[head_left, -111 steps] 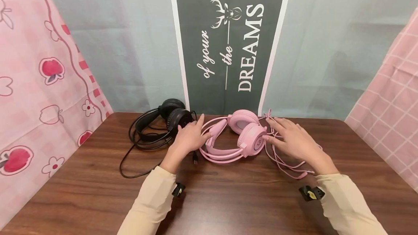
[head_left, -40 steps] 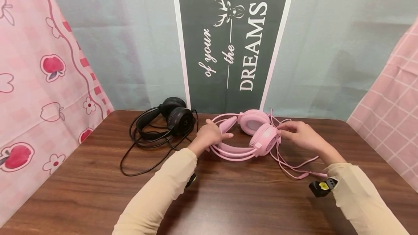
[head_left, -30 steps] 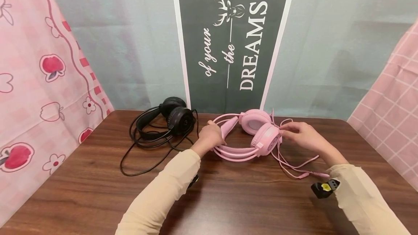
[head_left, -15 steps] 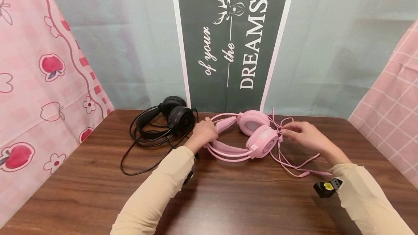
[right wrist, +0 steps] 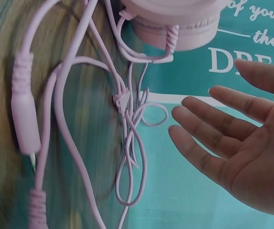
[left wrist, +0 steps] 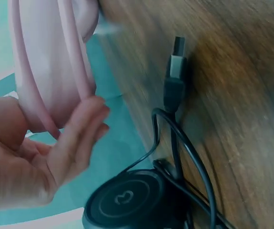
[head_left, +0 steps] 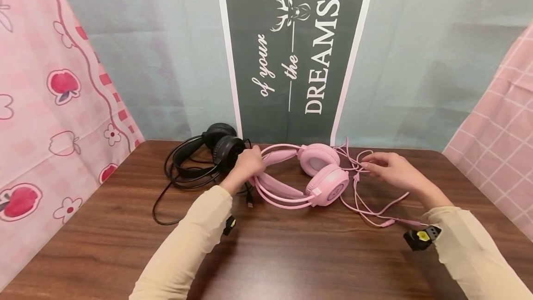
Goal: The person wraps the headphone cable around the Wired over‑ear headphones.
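My left hand (head_left: 248,162) grips the top of the headband on a pink headset (head_left: 278,187); thumb and fingers curl round its end in the left wrist view. Both pink ear cups face right, over the wooden table. My right hand (head_left: 391,169) is beside the pink cable (head_left: 356,189), fingers spread and holding nothing in the right wrist view. Just left of my left hand lies a black headset (head_left: 226,151), partly covered by that hand in the head view. Its USB plug (left wrist: 175,76) points away from the black ear cup in the left wrist view.
The black cable (head_left: 160,219) loops out to the left on the wooden table (head_left: 300,258). Pink audio plugs (head_left: 389,222) lie at the right, by my right wrist. A grey-green curtain (head_left: 179,59) hangs behind the table, with pink cloths (head_left: 29,105) at the sides.
Over the last second my left hand has drawn the pink headset to the left, towards the black one. Its ear cups have moved away from my right hand, which has shifted slightly right.
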### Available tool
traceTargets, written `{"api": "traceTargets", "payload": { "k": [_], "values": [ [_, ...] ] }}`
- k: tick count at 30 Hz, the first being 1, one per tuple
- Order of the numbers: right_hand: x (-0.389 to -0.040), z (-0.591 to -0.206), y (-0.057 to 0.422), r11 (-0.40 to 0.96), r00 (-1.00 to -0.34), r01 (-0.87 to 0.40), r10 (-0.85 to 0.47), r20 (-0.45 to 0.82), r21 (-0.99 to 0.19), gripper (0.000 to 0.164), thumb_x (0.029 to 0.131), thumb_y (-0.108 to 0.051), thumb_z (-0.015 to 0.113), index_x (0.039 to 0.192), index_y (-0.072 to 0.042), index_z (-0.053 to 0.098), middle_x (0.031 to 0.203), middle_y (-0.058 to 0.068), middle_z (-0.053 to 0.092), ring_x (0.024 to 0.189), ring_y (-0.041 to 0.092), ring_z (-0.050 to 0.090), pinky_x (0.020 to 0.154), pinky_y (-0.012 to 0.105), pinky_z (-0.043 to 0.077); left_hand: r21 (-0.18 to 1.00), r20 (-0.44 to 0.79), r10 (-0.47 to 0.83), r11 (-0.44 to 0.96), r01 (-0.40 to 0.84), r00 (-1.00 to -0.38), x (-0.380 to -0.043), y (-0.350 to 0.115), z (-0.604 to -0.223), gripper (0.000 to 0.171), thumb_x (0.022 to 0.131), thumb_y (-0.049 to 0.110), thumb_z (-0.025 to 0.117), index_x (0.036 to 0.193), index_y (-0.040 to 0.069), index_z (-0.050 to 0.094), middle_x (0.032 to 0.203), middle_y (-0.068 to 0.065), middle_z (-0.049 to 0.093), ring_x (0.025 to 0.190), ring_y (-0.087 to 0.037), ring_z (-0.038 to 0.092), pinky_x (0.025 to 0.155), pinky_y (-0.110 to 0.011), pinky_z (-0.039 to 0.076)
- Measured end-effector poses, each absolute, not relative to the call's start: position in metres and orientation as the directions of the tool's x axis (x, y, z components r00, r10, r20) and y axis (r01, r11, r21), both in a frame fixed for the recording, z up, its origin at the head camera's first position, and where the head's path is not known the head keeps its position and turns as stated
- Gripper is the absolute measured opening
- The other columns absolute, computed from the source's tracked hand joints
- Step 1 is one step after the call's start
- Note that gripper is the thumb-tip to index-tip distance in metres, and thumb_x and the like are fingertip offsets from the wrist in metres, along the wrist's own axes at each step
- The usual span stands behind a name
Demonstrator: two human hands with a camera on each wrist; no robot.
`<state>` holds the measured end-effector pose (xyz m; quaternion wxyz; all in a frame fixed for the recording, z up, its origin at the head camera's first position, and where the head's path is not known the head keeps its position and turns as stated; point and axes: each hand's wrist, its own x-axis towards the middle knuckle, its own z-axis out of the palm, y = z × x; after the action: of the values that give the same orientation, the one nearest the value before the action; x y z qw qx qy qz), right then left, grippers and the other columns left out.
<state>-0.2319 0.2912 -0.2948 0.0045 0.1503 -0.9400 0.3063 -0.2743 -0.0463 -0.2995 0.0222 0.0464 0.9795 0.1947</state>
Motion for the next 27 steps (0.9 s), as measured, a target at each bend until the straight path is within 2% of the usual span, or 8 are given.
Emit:
{"api": "traceTargets", "payload": {
  "k": [2, 6, 8, 12, 17, 23, 27],
  "values": [
    [-0.232, -0.294, 0.294, 0.775, -0.954, -0.286, -0.285, 0.093, -0.563, 0.029, 0.093, -0.019, 0.053, 0.110, 0.004, 0.058, 0.080, 0.005, 0.063, 0.070, 0.014, 0.056, 0.057, 0.029, 0.052, 0.412, 0.000, 0.112, 0.905, 0.102, -0.994, -0.274, -0.053, -0.298, 0.024, 0.082, 0.010, 0.057, 0.102, -0.002, 0.053, 0.100, -0.022, 0.060, 0.072, -0.029, 0.064, 0.067, -0.031, 0.054],
    [-0.233, -0.292, 0.297, 0.780, -0.948, -0.305, -0.305, 0.092, -0.546, 0.028, 0.092, -0.015, 0.055, 0.110, 0.006, 0.058, 0.080, 0.006, 0.063, 0.067, 0.013, 0.056, 0.056, 0.028, 0.051, 0.437, 0.075, 0.122, 0.888, 0.143, -0.990, -0.271, -0.065, -0.291, 0.016, 0.078, 0.006, 0.058, 0.093, 0.002, 0.054, 0.093, -0.018, 0.061, 0.080, -0.032, 0.061, 0.070, -0.034, 0.053],
    [-0.233, -0.292, 0.298, 0.778, -0.943, -0.319, -0.320, 0.094, -0.542, 0.028, 0.091, -0.014, 0.057, 0.110, 0.006, 0.057, 0.081, 0.007, 0.063, 0.066, 0.012, 0.056, 0.055, 0.028, 0.051, 0.452, 0.107, 0.117, 0.879, 0.153, -0.987, -0.269, -0.071, -0.287, 0.015, 0.077, 0.005, 0.058, 0.091, 0.002, 0.055, 0.090, -0.017, 0.061, 0.079, -0.032, 0.061, 0.068, -0.035, 0.053],
    [-0.233, -0.295, 0.299, 0.774, -0.919, -0.381, -0.374, 0.120, -0.506, 0.026, 0.088, -0.016, 0.061, 0.105, 0.003, 0.061, 0.087, 0.007, 0.066, 0.071, 0.010, 0.057, 0.060, 0.027, 0.050, 0.473, 0.154, 0.104, 0.865, 0.166, -0.983, -0.266, -0.080, -0.282, 0.014, 0.077, 0.006, 0.059, 0.090, 0.003, 0.056, 0.085, -0.014, 0.062, 0.073, -0.028, 0.060, 0.063, -0.033, 0.052],
    [-0.230, -0.303, 0.297, 0.755, -0.865, -0.486, -0.487, 0.121, -0.440, 0.024, 0.083, -0.019, 0.067, 0.102, -0.003, 0.065, 0.089, 0.000, 0.065, 0.078, 0.006, 0.056, 0.066, 0.025, 0.049, 0.511, 0.215, 0.097, 0.837, 0.196, -0.972, -0.261, -0.091, -0.277, 0.012, 0.079, 0.007, 0.058, 0.090, 0.002, 0.057, 0.083, -0.014, 0.062, 0.069, -0.028, 0.061, 0.068, -0.036, 0.053],
    [-0.222, -0.313, 0.291, 0.690, -0.790, -0.548, -0.613, 0.022, -0.472, 0.010, 0.080, -0.019, 0.069, 0.085, -0.010, 0.065, 0.071, -0.011, 0.055, 0.062, 0.000, 0.046, 0.053, 0.020, 0.042, 0.563, 0.245, 0.068, 0.802, 0.199, -0.967, -0.258, -0.102, -0.271, 0.017, 0.082, 0.009, 0.059, 0.096, 0.000, 0.058, 0.092, -0.017, 0.062, 0.073, -0.030, 0.063, 0.070, -0.038, 0.054],
    [-0.218, -0.319, 0.291, 0.676, -0.751, -0.550, -0.657, -0.062, -0.490, 0.008, 0.078, -0.011, 0.069, 0.076, -0.012, 0.061, 0.064, -0.013, 0.049, 0.058, -0.001, 0.042, 0.049, 0.019, 0.038, 0.584, 0.249, 0.040, 0.791, 0.183, -0.968, -0.256, -0.110, -0.264, 0.022, 0.081, 0.010, 0.060, 0.100, -0.002, 0.058, 0.096, -0.019, 0.061, 0.081, -0.032, 0.062, 0.071, -0.038, 0.053]
  ]
}}
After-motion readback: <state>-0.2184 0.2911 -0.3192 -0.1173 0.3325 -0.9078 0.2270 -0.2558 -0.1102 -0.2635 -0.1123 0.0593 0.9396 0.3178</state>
